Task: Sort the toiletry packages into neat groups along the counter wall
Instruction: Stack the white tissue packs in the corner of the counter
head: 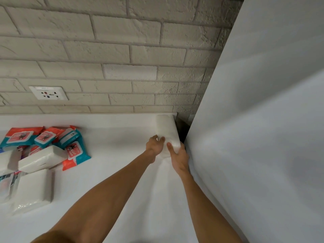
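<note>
Near the wall (122,50), left hand (155,146) and right hand (179,157) around white pack (165,127)

Pale brick wall (112,55) with socket (48,93), white counter (112,169)

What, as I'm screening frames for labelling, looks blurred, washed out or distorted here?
Head view: the white plastic-wrapped pack, gripped by left hand and right hand, washes out against the white counter; grey brick wall courses bow from the wide lens; teal-and-red wipes packets look soft.
</note>
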`<action>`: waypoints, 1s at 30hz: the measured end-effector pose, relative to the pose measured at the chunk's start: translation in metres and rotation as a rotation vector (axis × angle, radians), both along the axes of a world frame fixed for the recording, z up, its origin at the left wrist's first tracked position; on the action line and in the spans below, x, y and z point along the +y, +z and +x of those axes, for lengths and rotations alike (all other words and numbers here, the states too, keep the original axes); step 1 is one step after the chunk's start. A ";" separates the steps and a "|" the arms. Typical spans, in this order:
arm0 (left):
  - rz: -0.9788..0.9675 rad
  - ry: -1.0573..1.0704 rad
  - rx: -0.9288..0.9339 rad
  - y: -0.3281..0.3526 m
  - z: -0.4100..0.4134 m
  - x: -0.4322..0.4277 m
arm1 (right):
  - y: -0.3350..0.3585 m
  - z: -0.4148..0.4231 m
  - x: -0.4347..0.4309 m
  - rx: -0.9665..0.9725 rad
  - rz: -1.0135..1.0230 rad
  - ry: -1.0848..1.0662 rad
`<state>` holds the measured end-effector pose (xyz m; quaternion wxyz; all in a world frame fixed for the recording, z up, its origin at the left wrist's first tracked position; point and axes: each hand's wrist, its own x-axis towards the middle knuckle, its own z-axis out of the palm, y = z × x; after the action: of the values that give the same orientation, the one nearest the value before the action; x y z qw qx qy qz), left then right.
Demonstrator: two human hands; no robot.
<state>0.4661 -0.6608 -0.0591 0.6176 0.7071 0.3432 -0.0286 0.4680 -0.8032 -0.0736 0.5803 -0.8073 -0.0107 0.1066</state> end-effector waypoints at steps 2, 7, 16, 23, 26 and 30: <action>0.021 -0.007 -0.031 0.011 -0.011 0.001 | 0.002 -0.001 0.002 -0.069 -0.045 0.001; 0.182 -0.066 -0.134 0.039 -0.057 0.015 | 0.010 -0.013 0.010 -0.299 -0.268 -0.024; 0.553 -0.079 -0.209 0.056 -0.172 0.082 | 0.040 -0.091 0.059 -0.407 -0.228 0.112; 0.620 0.034 -0.165 0.053 -0.275 0.152 | 0.038 -0.174 0.120 -0.331 -0.241 0.220; 0.628 0.099 -0.126 0.051 -0.311 0.181 | 0.029 -0.207 0.153 -0.308 -0.257 0.240; 0.634 0.143 -0.114 0.047 -0.360 0.235 | 0.017 -0.258 0.210 -0.283 -0.251 0.259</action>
<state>0.1056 -0.4257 -0.0120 0.3852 0.8387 0.3487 0.1630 0.2104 -0.5928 -0.0571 0.4495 -0.8720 -0.1824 0.0662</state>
